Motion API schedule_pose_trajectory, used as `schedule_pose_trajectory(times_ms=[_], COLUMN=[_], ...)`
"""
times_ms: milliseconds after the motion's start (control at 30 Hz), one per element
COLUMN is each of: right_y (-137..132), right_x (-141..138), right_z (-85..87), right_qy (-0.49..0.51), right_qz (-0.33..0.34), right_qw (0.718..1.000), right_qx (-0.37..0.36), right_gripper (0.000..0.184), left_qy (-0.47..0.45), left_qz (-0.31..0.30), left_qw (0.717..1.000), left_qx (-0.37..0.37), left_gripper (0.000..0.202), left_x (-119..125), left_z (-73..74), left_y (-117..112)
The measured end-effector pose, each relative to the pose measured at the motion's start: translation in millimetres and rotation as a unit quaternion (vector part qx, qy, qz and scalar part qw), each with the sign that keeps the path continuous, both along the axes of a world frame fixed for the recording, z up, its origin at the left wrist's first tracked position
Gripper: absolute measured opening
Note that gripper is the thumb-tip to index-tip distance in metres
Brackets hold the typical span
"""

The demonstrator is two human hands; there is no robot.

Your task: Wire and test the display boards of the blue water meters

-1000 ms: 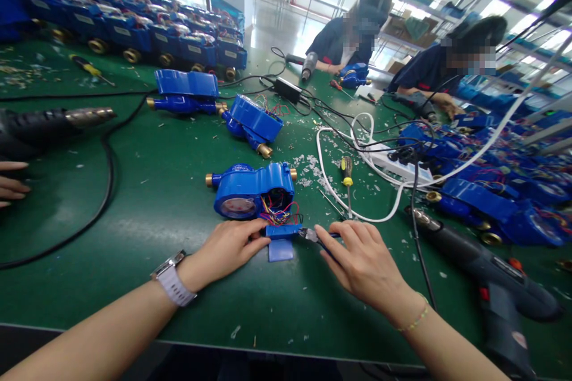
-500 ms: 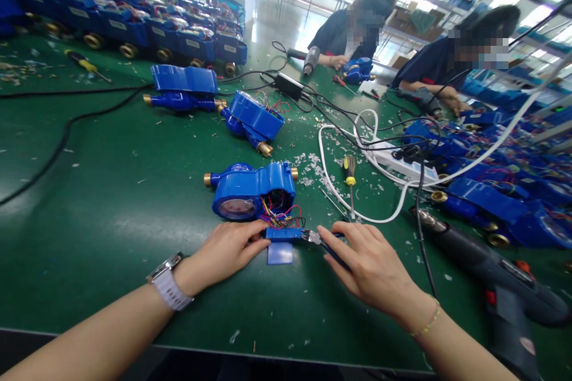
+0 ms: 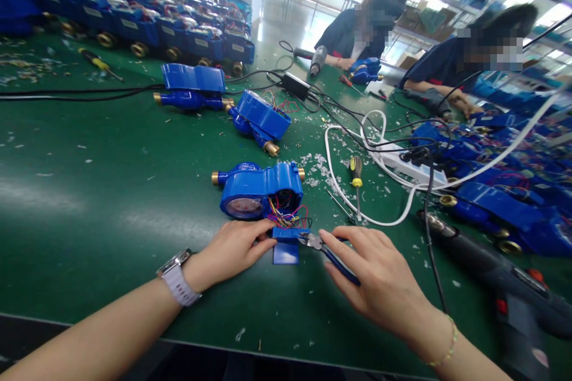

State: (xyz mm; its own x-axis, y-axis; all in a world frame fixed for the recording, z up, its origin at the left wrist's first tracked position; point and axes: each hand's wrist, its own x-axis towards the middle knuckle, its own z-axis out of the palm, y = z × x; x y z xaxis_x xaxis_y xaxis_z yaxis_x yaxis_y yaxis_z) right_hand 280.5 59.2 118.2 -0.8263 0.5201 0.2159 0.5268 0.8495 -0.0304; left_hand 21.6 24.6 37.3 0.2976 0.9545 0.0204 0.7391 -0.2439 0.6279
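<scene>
My left hand (image 3: pixel 243 245) pinches the left end of a small blue plastic box (image 3: pixel 284 233) between thumb and fingers. A flat blue flap (image 3: pixel 286 253) extends from the box toward me. Thin coloured wires (image 3: pixel 286 218) run from the box into the open compartment of a blue water meter (image 3: pixel 261 187) just behind it. In my right hand (image 3: pixel 375 268) are dark-handled cutting pliers (image 3: pixel 335 259), gripped by the handles. Their jaws touch the box's right end or lie just over it; I cannot tell which.
A yellow-black screwdriver (image 3: pixel 356 172) and tweezers (image 3: pixel 342 205) lie right of the meter, near a white power strip (image 3: pixel 411 165). A heat gun (image 3: pixel 491 268) lies far right. More meters (image 3: pixel 259 116) stand behind, with rows (image 3: pixel 174 36) at back left. Two co-workers (image 3: pixel 357 36) sit opposite.
The whole view has shifted slightly, so things sit further right. The pliers have turned a little, showing more of their handles, with the jaws over the box's right end. My left hand keeps its pinch.
</scene>
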Motion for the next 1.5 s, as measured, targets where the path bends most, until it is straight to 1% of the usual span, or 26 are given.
schedule_pose_trajectory(times_ms=[133,267,500,633,767,933,1033,1200,1367,1433,1500], right_y=[-7,-9,-11,-16,-25,-32,-33,-38,-43,-41,-37], right_x=[-20,-31,-39,-44,-46,-48,-52,-58,-62,-62,-61], right_z=[-2.4,-5.7,2.0,6.3,6.9,4.7,5.4,8.8,8.4,9.3,11.6], right_qy=[-0.002,-0.034,-0.081,-0.093,-0.103,-0.099,-0.113,-0.162,-0.187,-0.196,-0.205], right_qz=[0.007,-0.023,-0.047,-0.063,-0.085,-0.096,-0.099,-0.098,-0.073,-0.069,-0.082], right_qw=[1.000,0.999,0.996,0.993,0.990,0.989,0.986,0.976,0.970,0.970,0.971], right_qx=[0.004,0.004,0.005,0.026,0.050,0.057,0.068,0.107,0.141,0.129,0.088], right_gripper=[0.030,0.031,0.033,0.034,0.032,0.033,0.033,0.030,0.032,0.032,0.030], left_qy=[-0.010,-0.011,0.006,0.018,0.021,0.047,0.056,0.076,0.090,0.088,0.086], left_qz=[0.003,0.003,0.007,0.017,0.026,0.021,0.017,0.006,0.002,0.000,-0.001], left_qw=[1.000,1.000,0.999,0.998,0.997,0.995,0.993,0.987,0.983,0.984,0.984], left_qx=[0.004,0.015,0.032,0.049,0.065,0.088,0.104,0.141,0.159,0.157,0.154], left_gripper=[0.010,0.012,0.012,0.012,0.012,0.013,0.016,0.020,0.020,0.019,0.019], left_x=[0,-1,1,3,6,7,7,9,9,9,9], left_z=[-1.8,-3.5,-1.4,-0.7,-0.8,0.1,-0.3,-2.9,-2.4,-1.7,-1.3], left_y=[-2,-2,-3,-5,-7,-7,-8,-10,-10,-10,-10])
